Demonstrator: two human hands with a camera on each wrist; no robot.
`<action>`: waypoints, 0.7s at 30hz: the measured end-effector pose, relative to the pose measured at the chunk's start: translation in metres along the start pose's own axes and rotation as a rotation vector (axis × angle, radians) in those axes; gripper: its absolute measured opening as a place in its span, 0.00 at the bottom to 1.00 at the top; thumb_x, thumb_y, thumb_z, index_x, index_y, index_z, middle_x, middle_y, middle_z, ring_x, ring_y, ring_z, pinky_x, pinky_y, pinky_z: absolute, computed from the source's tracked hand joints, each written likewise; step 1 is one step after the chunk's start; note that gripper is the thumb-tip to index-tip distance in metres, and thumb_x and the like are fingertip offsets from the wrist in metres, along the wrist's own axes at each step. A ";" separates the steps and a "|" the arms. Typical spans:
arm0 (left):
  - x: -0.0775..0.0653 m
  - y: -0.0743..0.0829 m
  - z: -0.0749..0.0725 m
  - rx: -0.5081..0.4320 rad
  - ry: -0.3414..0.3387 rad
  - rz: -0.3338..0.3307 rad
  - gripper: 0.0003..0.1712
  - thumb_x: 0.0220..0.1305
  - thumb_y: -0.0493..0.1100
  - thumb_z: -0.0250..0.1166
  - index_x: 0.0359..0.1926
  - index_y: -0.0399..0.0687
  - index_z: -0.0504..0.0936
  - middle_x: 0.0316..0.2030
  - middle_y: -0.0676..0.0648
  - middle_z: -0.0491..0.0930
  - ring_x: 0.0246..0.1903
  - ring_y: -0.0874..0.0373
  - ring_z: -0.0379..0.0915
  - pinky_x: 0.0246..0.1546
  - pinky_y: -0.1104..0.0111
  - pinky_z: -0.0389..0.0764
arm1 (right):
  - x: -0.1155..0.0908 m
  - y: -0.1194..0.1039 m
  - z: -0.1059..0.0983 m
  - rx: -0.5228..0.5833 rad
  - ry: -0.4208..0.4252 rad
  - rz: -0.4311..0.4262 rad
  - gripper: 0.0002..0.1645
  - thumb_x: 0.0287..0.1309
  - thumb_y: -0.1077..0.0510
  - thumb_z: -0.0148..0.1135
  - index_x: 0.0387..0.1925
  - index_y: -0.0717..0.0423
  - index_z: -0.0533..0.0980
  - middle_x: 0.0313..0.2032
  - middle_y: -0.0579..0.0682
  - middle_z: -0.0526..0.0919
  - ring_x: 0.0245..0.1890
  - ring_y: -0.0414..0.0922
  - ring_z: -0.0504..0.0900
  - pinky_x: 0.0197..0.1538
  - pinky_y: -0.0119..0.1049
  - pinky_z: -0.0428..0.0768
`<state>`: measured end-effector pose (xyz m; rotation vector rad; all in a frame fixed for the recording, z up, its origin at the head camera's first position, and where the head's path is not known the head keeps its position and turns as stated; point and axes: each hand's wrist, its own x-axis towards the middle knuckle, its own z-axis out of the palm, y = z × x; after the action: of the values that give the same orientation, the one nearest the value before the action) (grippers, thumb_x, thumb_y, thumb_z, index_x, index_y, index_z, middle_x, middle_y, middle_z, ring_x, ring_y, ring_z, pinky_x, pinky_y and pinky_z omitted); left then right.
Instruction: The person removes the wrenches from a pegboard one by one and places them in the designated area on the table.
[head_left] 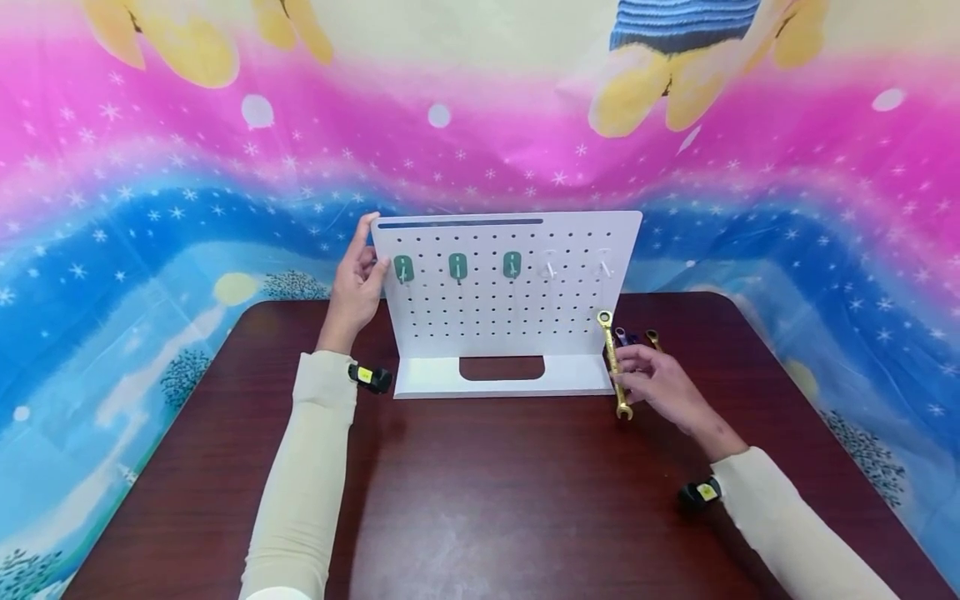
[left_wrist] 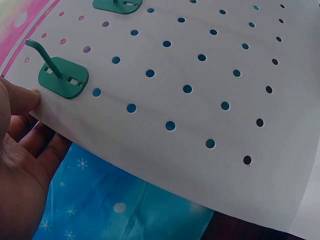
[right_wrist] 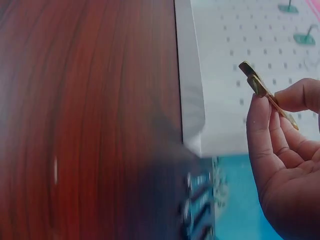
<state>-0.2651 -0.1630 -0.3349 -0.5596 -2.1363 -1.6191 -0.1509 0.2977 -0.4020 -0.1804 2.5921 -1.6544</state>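
A white pegboard [head_left: 495, 325] stands upright on the table, with three green hooks, one of them a green hook [head_left: 458, 267], and two clear hooks, one a clear hook [head_left: 550, 267], along its upper part. My left hand [head_left: 356, 287] grips the board's upper left edge, thumb on the front and fingers behind. In my right hand [head_left: 660, 387] a gold combination wrench [right_wrist: 272, 97] is pinched between thumb and fingers. The wrench is nearly upright before the board's lower right corner, ring end up. Nothing hangs on the hooks.
Several more wrenches lie on the table right of the board, a gold-coloured wrench [head_left: 653, 338] among them, partly hidden behind my right hand. The dark wooden table [head_left: 480, 483] extends in front of the board. A patterned cloth [head_left: 480, 150] hangs behind it.
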 end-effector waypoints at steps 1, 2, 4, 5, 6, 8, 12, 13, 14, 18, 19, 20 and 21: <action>0.000 0.001 0.000 -0.001 0.000 0.001 0.37 0.79 0.33 0.53 0.80 0.68 0.59 0.48 0.34 0.79 0.40 0.42 0.77 0.46 0.52 0.76 | -0.001 0.002 -0.005 -0.009 0.006 -0.003 0.25 0.67 0.64 0.64 0.61 0.72 0.71 0.48 0.70 0.80 0.36 0.46 0.84 0.37 0.42 0.86; 0.000 0.003 0.000 -0.001 0.000 0.001 0.37 0.79 0.32 0.53 0.80 0.66 0.59 0.48 0.33 0.79 0.40 0.42 0.77 0.46 0.52 0.76 | -0.002 0.004 -0.011 -0.019 0.015 -0.004 0.24 0.68 0.64 0.64 0.61 0.72 0.72 0.48 0.70 0.80 0.36 0.46 0.84 0.37 0.42 0.86; -0.002 0.012 0.000 -0.001 -0.004 -0.004 0.36 0.79 0.31 0.53 0.80 0.62 0.59 0.48 0.32 0.79 0.41 0.42 0.77 0.47 0.51 0.76 | -0.005 0.008 -0.021 -0.033 0.028 -0.013 0.25 0.68 0.64 0.64 0.61 0.73 0.71 0.48 0.71 0.80 0.36 0.46 0.85 0.37 0.42 0.86; -0.003 0.016 0.000 -0.004 -0.005 -0.006 0.36 0.79 0.31 0.53 0.80 0.61 0.59 0.47 0.32 0.79 0.41 0.42 0.77 0.48 0.51 0.76 | -0.005 0.010 -0.026 -0.041 0.035 -0.017 0.25 0.68 0.64 0.64 0.61 0.73 0.71 0.47 0.71 0.80 0.36 0.46 0.85 0.37 0.42 0.86; -0.004 0.021 0.000 -0.007 -0.006 -0.008 0.36 0.79 0.31 0.52 0.80 0.60 0.59 0.47 0.32 0.79 0.41 0.42 0.77 0.48 0.51 0.77 | -0.006 0.012 -0.030 -0.045 0.041 -0.019 0.24 0.68 0.64 0.63 0.61 0.74 0.71 0.47 0.71 0.80 0.35 0.45 0.86 0.37 0.41 0.86; -0.007 0.030 0.001 -0.012 -0.010 -0.010 0.36 0.79 0.31 0.53 0.80 0.61 0.59 0.48 0.32 0.79 0.42 0.44 0.78 0.49 0.51 0.77 | -0.008 0.015 -0.040 -0.062 0.052 -0.020 0.24 0.68 0.64 0.63 0.61 0.74 0.71 0.47 0.71 0.80 0.35 0.44 0.86 0.36 0.41 0.86; -0.008 0.036 0.002 -0.016 -0.015 -0.008 0.36 0.78 0.31 0.53 0.80 0.61 0.59 0.47 0.32 0.79 0.42 0.43 0.78 0.49 0.51 0.77 | -0.011 0.022 -0.057 -0.121 0.065 0.014 0.25 0.68 0.63 0.62 0.61 0.74 0.71 0.47 0.69 0.80 0.33 0.41 0.83 0.35 0.40 0.85; -0.008 0.037 0.002 -0.016 -0.017 -0.007 0.37 0.78 0.31 0.53 0.80 0.61 0.59 0.47 0.32 0.79 0.42 0.43 0.78 0.49 0.51 0.77 | -0.011 0.024 -0.061 -0.139 0.066 0.025 0.25 0.68 0.63 0.62 0.61 0.74 0.71 0.47 0.68 0.80 0.33 0.40 0.83 0.35 0.40 0.85; -0.008 0.036 0.002 -0.016 -0.018 -0.006 0.37 0.78 0.31 0.53 0.80 0.61 0.59 0.48 0.32 0.79 0.42 0.42 0.78 0.49 0.51 0.77 | -0.011 0.026 -0.065 -0.157 0.066 0.037 0.25 0.67 0.63 0.62 0.61 0.74 0.71 0.46 0.67 0.80 0.33 0.40 0.83 0.35 0.40 0.85; -0.008 0.035 0.002 -0.013 -0.015 -0.007 0.37 0.78 0.31 0.53 0.81 0.61 0.58 0.47 0.32 0.79 0.41 0.42 0.78 0.48 0.52 0.77 | -0.009 0.034 -0.082 -0.217 0.050 0.070 0.26 0.69 0.62 0.61 0.63 0.74 0.70 0.46 0.66 0.79 0.34 0.42 0.83 0.36 0.40 0.85; -0.009 0.035 0.002 -0.009 -0.013 -0.009 0.37 0.78 0.31 0.53 0.81 0.61 0.58 0.48 0.32 0.79 0.42 0.42 0.78 0.49 0.52 0.77 | -0.009 0.036 -0.086 -0.233 0.044 0.077 0.27 0.70 0.61 0.62 0.63 0.74 0.70 0.47 0.66 0.79 0.35 0.42 0.84 0.37 0.40 0.85; -0.009 0.035 0.002 -0.006 -0.010 -0.012 0.37 0.78 0.31 0.53 0.80 0.62 0.58 0.48 0.32 0.80 0.42 0.43 0.78 0.49 0.51 0.77 | -0.009 0.038 -0.090 -0.246 0.039 0.083 0.27 0.71 0.60 0.62 0.63 0.74 0.70 0.47 0.67 0.80 0.35 0.43 0.84 0.37 0.40 0.85; -0.009 0.035 0.002 -0.002 -0.007 -0.015 0.37 0.79 0.31 0.53 0.80 0.62 0.58 0.48 0.32 0.80 0.42 0.43 0.78 0.49 0.51 0.77 | -0.009 0.041 -0.094 -0.256 0.034 0.089 0.27 0.72 0.59 0.61 0.64 0.74 0.70 0.48 0.67 0.80 0.35 0.43 0.85 0.37 0.40 0.86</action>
<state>-0.2388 -0.1533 -0.3122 -0.5520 -2.1488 -1.6299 -0.1551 0.4009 -0.3994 -0.0476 2.7850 -1.3054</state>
